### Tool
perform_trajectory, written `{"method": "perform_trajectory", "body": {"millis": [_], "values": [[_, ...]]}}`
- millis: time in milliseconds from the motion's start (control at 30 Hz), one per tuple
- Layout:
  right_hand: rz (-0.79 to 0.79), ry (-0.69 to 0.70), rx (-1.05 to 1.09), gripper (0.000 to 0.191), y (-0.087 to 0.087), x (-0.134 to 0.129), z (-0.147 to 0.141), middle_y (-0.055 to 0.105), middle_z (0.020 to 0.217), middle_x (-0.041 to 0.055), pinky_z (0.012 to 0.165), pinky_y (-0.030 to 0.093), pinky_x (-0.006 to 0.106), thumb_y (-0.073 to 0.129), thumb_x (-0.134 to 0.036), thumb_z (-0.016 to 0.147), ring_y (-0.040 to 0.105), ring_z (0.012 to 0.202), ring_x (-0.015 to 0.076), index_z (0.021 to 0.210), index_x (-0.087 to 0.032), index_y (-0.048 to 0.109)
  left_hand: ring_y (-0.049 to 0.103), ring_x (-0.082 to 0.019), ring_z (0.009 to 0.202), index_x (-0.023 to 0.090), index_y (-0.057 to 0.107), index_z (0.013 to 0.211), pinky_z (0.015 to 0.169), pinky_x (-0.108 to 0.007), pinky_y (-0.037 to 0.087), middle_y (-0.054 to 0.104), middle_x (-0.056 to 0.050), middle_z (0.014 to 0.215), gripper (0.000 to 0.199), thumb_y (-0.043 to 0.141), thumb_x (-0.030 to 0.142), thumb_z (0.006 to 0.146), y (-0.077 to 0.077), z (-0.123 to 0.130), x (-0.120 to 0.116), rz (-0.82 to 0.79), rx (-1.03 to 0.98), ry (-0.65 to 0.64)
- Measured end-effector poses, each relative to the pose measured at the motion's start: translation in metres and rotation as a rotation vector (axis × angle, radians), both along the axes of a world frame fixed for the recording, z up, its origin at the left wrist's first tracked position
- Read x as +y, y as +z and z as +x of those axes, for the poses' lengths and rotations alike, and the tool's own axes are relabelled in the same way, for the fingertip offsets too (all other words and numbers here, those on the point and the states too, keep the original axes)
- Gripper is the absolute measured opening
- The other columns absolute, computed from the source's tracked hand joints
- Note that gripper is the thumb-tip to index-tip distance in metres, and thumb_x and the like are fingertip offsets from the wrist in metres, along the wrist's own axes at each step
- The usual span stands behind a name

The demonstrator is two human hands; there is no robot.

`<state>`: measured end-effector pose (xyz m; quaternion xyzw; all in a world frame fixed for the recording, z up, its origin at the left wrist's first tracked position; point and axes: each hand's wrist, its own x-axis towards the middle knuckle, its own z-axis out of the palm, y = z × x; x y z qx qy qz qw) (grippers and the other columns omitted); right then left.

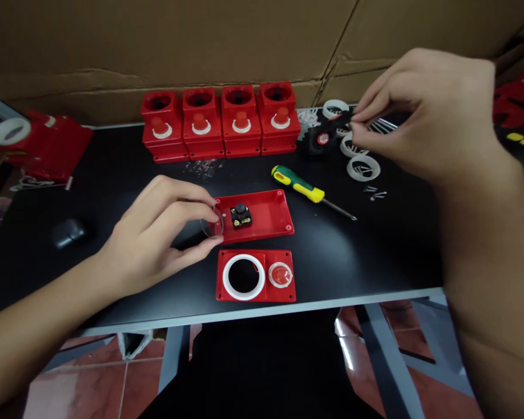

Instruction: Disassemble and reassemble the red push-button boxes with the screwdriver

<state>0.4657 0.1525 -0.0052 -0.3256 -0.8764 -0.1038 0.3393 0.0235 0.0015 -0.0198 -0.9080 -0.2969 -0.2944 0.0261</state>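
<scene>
My left hand (pixel 157 233) pinches a clear round disc (pixel 212 222) by its edge, over the left end of an open red plastic tray (pixel 268 212). Inside that tray sits a small black switch block (pixel 241 215) with brass-coloured screws. Nearer to me lies a red cover plate (pixel 255 295) with a white ring (pixel 225 278) around a round hole and a red button (pixel 280 274) in a clear surround. At the right, the fingertips of my right hand (pixel 419 110) are closed on a dark piece (pixel 341 121), beside a black object with a round red-and-white mark (pixel 323 138).
Several red housings (pixel 242 139) stand in a row by the cardboard wall. A green-and-yellow screwdriver (pixel 305 189) lies right of the tray. White rings (pixel 363 168) hold screws, with loose screws (pixel 375 194) nearby. Another red housing (pixel 52 145) and a black mouse-like object (pixel 68 233) are left.
</scene>
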Motion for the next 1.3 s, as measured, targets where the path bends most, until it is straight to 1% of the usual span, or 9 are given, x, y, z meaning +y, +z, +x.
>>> {"method": "perform_trajectory", "body": {"millis": [100,200,333,567,667,767,867,1133,1300], "values": [[-0.116,0.045,-0.084,0.025,-0.010,0.008,0.008,0.088,0.099,0.0030,0.074,0.062,0.044,0.094,-0.044,0.104,0.080,0.084,0.0255,0.089,-0.036,0.076,0.088,-0.028,0.116,0.027,0.074,0.133,0.099,-0.044,0.076,0.086,-0.010,0.131,0.024,0.092,0.026,0.117,0.002,-0.001,0.000,0.026,0.000,0.003],[-0.185,0.117,-0.185,0.018,-0.018,0.013,0.012,0.082,0.096,0.0038,0.066,0.051,0.043,0.093,-0.040,0.104,0.072,0.078,0.0240,0.094,-0.034,0.080,0.087,-0.029,0.117,0.028,0.074,0.133,0.099,-0.047,0.077,0.085,-0.010,0.131,0.022,0.090,0.026,0.119,0.003,0.000,0.000,0.003,0.003,0.002],[-0.223,0.053,-0.222,0.010,-0.024,0.013,0.014,0.080,0.099,0.0048,0.069,0.045,0.043,0.091,-0.033,0.101,0.068,0.077,0.0240,0.097,-0.031,0.082,0.088,-0.028,0.114,0.030,0.073,0.133,0.096,-0.048,0.078,0.086,-0.008,0.130,0.023,0.090,0.028,0.119,0.004,0.002,-0.002,0.006,-0.007,-0.022],[-0.048,-0.040,-0.064,0.023,-0.040,0.011,0.000,0.079,0.116,0.0096,0.066,0.048,0.041,0.099,-0.034,0.097,0.058,0.068,0.0170,0.110,-0.028,0.081,0.088,-0.031,0.116,0.029,0.073,0.135,0.098,-0.050,0.076,0.087,-0.009,0.132,0.022,0.088,0.027,0.120,0.005,0.001,-0.004,-0.013,0.008,-0.004],[0.059,0.015,-0.104,0.032,-0.048,0.018,-0.003,0.082,0.135,0.0157,0.078,0.057,0.043,0.092,-0.050,0.109,0.072,0.089,0.0241,0.134,-0.031,0.088,0.088,-0.031,0.115,0.027,0.073,0.135,0.097,-0.049,0.075,0.086,-0.011,0.132,0.024,0.090,0.026,0.119,0.004,0.001,-0.003,0.009,0.006,-0.023],[0.086,0.039,-0.119,0.031,-0.055,0.030,-0.002,0.087,0.141,0.0173,0.097,0.062,0.049,0.084,-0.056,0.117,0.079,0.116,0.0330,0.137,-0.033,0.091,0.089,-0.031,0.116,0.027,0.072,0.135,0.098,-0.048,0.075,0.086,-0.010,0.132,0.024,0.090,0.027,0.119,0.004,0.001,-0.002,0.017,0.008,-0.021],[-0.002,0.059,-0.141,0.033,-0.056,0.042,0.005,0.094,0.131,0.0160,0.099,0.064,0.049,0.084,-0.054,0.118,0.083,0.111,0.0328,0.140,-0.030,0.091,0.089,-0.031,0.116,0.028,0.072,0.135,0.099,-0.049,0.075,0.086,-0.010,0.133,0.023,0.089,0.027,0.119,0.004,0.001,-0.003,0.005,0.009,-0.018],[-0.144,0.087,-0.077,0.044,-0.057,0.051,0.022,0.091,0.089,0.0071,0.070,0.056,0.037,0.083,-0.066,0.120,0.081,0.073,0.0207,0.120,-0.024,0.095,0.089,-0.031,0.115,0.030,0.073,0.136,0.098,-0.050,0.076,0.087,-0.009,0.133,0.023,0.089,0.028,0.119,0.005,0.000,-0.002,-0.007,0.011,-0.015],[-0.136,0.104,-0.062,0.032,-0.066,0.051,0.019,0.097,0.108,0.0093,0.078,0.059,0.038,0.086,-0.058,0.119,0.087,0.088,0.0222,0.125,-0.028,0.095,0.089,-0.031,0.117,0.030,0.072,0.136,0.099,-0.049,0.076,0.086,-0.009,0.133,0.022,0.088,0.030,0.121,0.004,0.001,-0.001,-0.012,0.016,-0.015]]}}
